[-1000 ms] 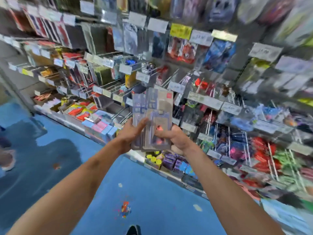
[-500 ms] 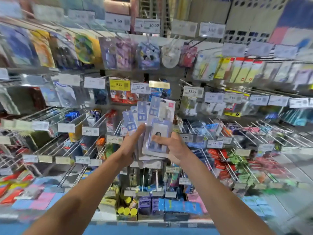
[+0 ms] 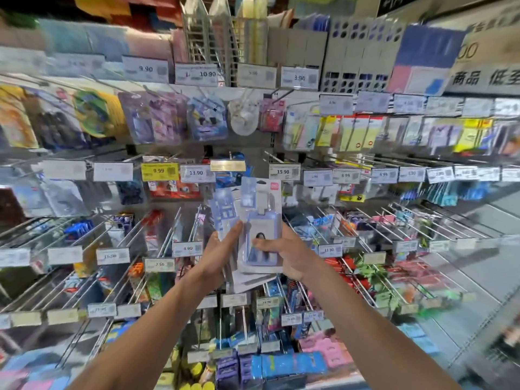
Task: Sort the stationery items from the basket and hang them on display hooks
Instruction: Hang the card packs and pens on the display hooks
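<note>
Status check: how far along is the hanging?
Done: nothing provable; the display hooks carry stock, but whose is unclear. In hand: left hand and right hand grip a fanned stack of badge-holder packs, front one pinched by the right thumb. Left: the whole stack needs hanging; the basket is out of view.

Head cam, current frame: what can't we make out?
All head view.
- Stack behind the front card-holder pack: count hidden by that pack and both hands.
- Left hand and right hand: fingers hidden behind the stack.
- Edge price tags: blurred, unreadable.
- Basket: outside the frame.
</note>
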`<state>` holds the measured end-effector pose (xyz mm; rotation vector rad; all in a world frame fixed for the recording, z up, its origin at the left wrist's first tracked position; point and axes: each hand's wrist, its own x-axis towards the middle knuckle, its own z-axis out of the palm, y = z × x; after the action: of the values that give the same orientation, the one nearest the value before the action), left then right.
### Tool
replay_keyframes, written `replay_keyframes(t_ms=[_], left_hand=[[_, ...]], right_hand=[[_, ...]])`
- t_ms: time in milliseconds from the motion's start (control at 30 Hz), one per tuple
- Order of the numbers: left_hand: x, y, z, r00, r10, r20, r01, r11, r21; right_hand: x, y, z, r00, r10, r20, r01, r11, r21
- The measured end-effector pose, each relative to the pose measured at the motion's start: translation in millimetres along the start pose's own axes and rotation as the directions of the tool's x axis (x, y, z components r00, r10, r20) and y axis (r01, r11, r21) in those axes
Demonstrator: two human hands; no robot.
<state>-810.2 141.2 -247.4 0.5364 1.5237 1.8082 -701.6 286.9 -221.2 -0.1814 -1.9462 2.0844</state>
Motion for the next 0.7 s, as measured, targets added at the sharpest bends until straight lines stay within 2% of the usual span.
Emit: replay_keyframes(t_ms=[167, 300, 467, 567, 700], left_hand=[[0, -4, -16, 1.0, -0.019, -0.017, 0.018, 0.998, -0.055], [6, -9, -40, 0.998, 0.042, 0.048, -0.04, 0.998, -0.045], [-3, -7, -72, 0.991, 0.106, -0.084, -0.106, 0.994, 0.002], [-12, 0, -90, 0.986, 0.122, -0.117, -0.121, 0.993, 0.012], [-22, 14, -93, 0.99, 0.129, -0.052, -0.126, 0.99, 0.057]], right_hand=[[7, 12, -2, 0.999, 0.047, -0.002, -0.047, 0.999, 0.01], [15, 18, 1, 0.989, 0.137, -0.06, -0.128, 0.982, 0.136], [31, 22, 5, 0.979, 0.193, -0.066, -0.177, 0.964, 0.198], [38, 22, 0, 0.97, 0.198, -0.14, -0.182, 0.976, 0.116], [32, 30, -21, 0.968, 0.164, -0.192, -0.161, 0.987, 0.029]])
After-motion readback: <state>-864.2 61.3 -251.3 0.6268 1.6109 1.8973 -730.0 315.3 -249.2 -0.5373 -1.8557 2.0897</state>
